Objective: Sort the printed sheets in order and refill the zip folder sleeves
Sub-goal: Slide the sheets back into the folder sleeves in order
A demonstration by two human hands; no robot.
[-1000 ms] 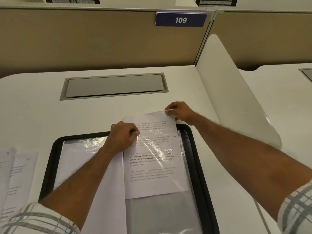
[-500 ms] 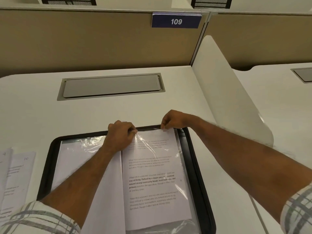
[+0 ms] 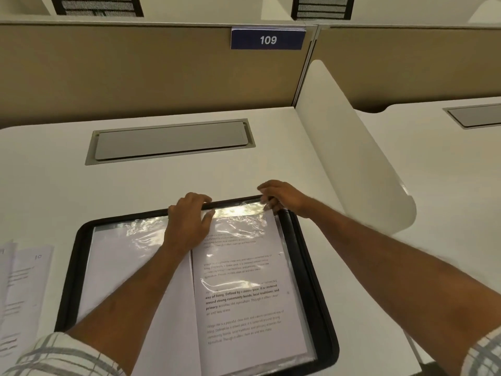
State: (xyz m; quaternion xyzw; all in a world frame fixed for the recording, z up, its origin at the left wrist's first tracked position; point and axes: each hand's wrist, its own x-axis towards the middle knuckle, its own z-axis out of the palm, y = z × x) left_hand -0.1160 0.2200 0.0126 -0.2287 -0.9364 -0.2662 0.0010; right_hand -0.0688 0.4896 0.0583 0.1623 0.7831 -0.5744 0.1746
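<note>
Desk (image 3: 271, 172), open zip folder (image 3: 306, 253): sheet (image 3: 244, 294) seated in sleeve (image 3: 238, 223), left hand (image 3: 189, 223) pressing flat, right hand (image 3: 282, 196) pinching corner; next, probably another loose sheet (image 3: 29, 280).

The zip folder (image 3: 69, 280) lies open on the counter (image 3: 54, 191). The left grip (image 3: 189, 223) rests on its far edge, the right grip (image 3: 282, 198) at the sleeve (image 3: 238, 221) corner to its right. Inside that sleeve, nearer than both, lies the printed sheet (image 3: 244, 308).

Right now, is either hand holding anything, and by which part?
Right hand pinches the clear sleeve at its top right corner. Left hand grips nothing; it presses flat on the sleeve's top edge near the middle of the zip folder.
</note>
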